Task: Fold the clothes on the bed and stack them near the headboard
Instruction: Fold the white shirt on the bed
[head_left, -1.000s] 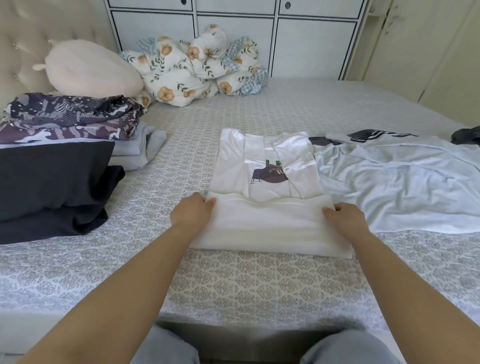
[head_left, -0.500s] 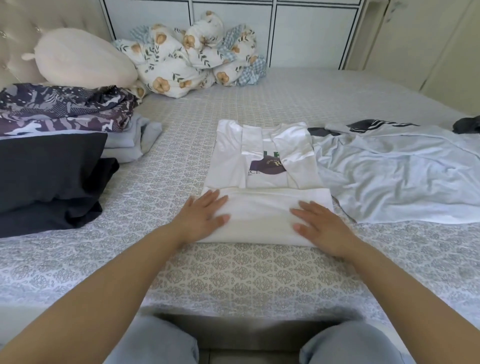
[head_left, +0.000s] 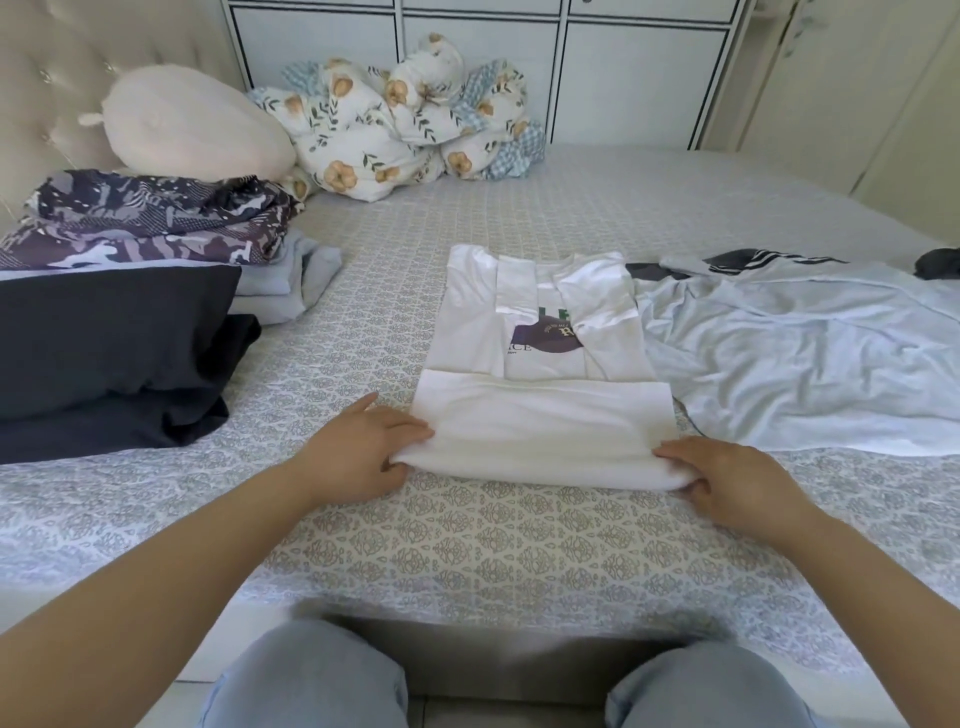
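The fingers (head_left: 410, 423) of the left hand (head_left: 358, 452) are curled round the near-left corner of the white T-shirt (head_left: 540, 415), thumb tucked under the folded hem, other fingers laid over the top. The right hand (head_left: 732, 483) is seen in the mirror pose: its fingers pinch the near-right corner, which is lifted slightly off the bed (head_left: 467, 535). Both grips are closed on cloth.

Between the two grips the folded lower band is held taut. Just beyond it the sleeves are turned inward over a printed chest panel, so the shirt is judged to be partway folded, with the next lengthwise fold about to be made.

Just right of the right hand, a pale blue garment (head_left: 800, 358) lies unfolded, its edge touching or very near the T-shirt. Well to the left of the left hand, the finished stack (head_left: 119, 291) is noted by the headboard (head_left: 47, 104), with dark and patterned items on it.

Risks, as judged:
- Uneven lift from the two corners, giving a skewed fold.
- Tucked sleeves slipping out if the band is raised fast.
- Blue garment's edge caught by the right corner and dragged along.
- Stack appears loosely piled; a careless placement may tip it.
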